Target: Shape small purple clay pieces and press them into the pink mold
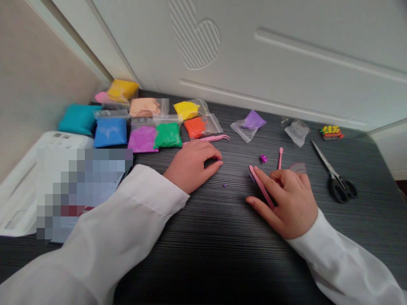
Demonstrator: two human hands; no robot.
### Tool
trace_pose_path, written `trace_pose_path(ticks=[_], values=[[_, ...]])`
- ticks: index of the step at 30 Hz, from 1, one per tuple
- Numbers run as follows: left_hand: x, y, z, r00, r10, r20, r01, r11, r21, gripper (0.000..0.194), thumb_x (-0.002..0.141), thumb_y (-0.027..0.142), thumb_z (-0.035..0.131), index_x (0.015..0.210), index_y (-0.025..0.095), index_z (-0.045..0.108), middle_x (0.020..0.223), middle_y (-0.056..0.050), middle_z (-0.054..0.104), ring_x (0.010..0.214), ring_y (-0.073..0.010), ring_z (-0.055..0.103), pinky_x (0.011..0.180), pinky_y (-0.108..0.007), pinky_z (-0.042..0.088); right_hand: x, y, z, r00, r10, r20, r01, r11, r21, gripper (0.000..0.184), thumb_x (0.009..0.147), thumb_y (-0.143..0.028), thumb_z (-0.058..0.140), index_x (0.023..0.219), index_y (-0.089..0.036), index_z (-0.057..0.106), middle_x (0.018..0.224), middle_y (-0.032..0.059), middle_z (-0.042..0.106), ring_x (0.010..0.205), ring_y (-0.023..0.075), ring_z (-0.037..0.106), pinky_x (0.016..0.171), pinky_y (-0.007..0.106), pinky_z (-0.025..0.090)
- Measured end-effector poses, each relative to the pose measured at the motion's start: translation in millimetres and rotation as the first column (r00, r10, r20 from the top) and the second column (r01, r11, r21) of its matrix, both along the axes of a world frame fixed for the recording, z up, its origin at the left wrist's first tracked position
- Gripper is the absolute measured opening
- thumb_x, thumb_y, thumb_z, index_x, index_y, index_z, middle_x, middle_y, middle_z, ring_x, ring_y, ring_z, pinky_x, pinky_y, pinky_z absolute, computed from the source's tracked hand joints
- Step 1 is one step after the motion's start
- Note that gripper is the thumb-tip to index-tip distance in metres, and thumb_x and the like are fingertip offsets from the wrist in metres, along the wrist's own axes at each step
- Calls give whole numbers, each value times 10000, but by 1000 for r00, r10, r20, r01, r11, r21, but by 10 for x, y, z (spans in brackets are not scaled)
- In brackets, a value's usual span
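White sleeves [140,212] are stretched over a dark tabletop [216,228]; a pixelated device [98,182] is partly covered at L, and could be nudged if that arm is swung. Mid-table, R. hand [291,203] is seen w/ thumb spread well away from index, other fingers curled; a pink tool [263,187] is touched by the index, but whether it's gripped or merely pressed can't be told. A purple strip [252,178] is seen at the tool's tip, beside or partly under it, unclear which; it could be squashed or dragged if too much pressure is put on. A tiny purple crumb [224,185] is left loose betw. the hands, easily lost or flattened if brushed by a palm. L. hand [193,167] is held w/ thumb & fingertips almost meeting; whether anything's pinched can't be told. Just beyond the tool, a magenta piece [263,158] could be dented if knuckles are pushed fwd. Farther back, a green packet [168,135] and tweezers [213,138] are placed by L. hand; the latter could be knocked w/ a careless reach.
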State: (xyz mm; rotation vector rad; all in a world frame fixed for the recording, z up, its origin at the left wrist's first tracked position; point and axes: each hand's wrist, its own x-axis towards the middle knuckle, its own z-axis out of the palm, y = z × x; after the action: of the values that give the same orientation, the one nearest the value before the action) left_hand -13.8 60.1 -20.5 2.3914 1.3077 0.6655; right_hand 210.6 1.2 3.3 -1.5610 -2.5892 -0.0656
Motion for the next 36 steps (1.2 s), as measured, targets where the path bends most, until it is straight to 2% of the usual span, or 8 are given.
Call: trace_pose_path(ticks=[4, 7, 13, 18, 30, 36], values=[[1, 1, 1, 1000, 6, 7, -6, 1000, 6, 166, 769, 283, 461, 806, 179, 584, 863, -18, 600, 895, -172, 498, 824, -332, 356, -37, 25, -19, 995, -46, -87, 50, 998, 43, 335, 766, -397, 468, 1024, -208, 566, 824, 51, 519, 780, 169, 466, 704, 324, 272], [0, 1, 1, 1000, 6, 21, -7, 1000, 13, 161, 766, 276, 463, 799, 178, 587, 856, -19, 602, 886, -170, 499, 824, -330, 356, -83, 46, -20, 993, -65, -102, 73, 995, 69, 236, 768, -355, 475, 893, -197, 599, 800, 39, 536, 775, 161, 479, 697, 316, 266], [-2, 6, -1, 1000, -1, 23, 0, 1000, 28, 155, 763, 273, 467, 792, 175, 584, 847, -18, 600, 873, -164, 504, 811, -318, 362, -146, 73, -18, 991, -125, -37, 127, 991, 47, 221, 774, -355, 456, 812, -191, 599, 788, 35, 559, 790, 170, 491, 690, 310, 268], [-3, 9, -4, 1000, -7, 22, 6, 999, 36, 149, 761, 264, 470, 795, 174, 583, 846, -19, 599, 877, -163, 504, 813, -316, 361, -140, 109, -43, 989, -135, -51, 136, 991, 12, 214, 781, -333, 445, 778, -184, 598, 770, 41, 562, 785, 171, 493, 673, 297, 271], [-3, 10, -11, 1000, -1, 9, 0, 999, 40, 152, 761, 270, 467, 791, 173, 580, 842, -23, 594, 865, -167, 502, 805, -319, 365, -108, 94, -10, 987, -10, -158, 3, 999, -39, 178, 795, -303, 450, 818, -214, 603, 785, 20, 573, 765, 149, 488, 690, 295, 276], [0, 11, -11, 1000, -4, 12, 4, 999, 43, 154, 763, 271, 464, 785, 170, 579, 846, -23, 595, 864, -166, 498, 807, -320, 362, -138, 77, -31, 973, 161, -168, -179, 979, -94, 174, 805, -290, 446, 871, -239, 599, 824, 12, 577, 796, 145, 466, 740, 311, 257]])
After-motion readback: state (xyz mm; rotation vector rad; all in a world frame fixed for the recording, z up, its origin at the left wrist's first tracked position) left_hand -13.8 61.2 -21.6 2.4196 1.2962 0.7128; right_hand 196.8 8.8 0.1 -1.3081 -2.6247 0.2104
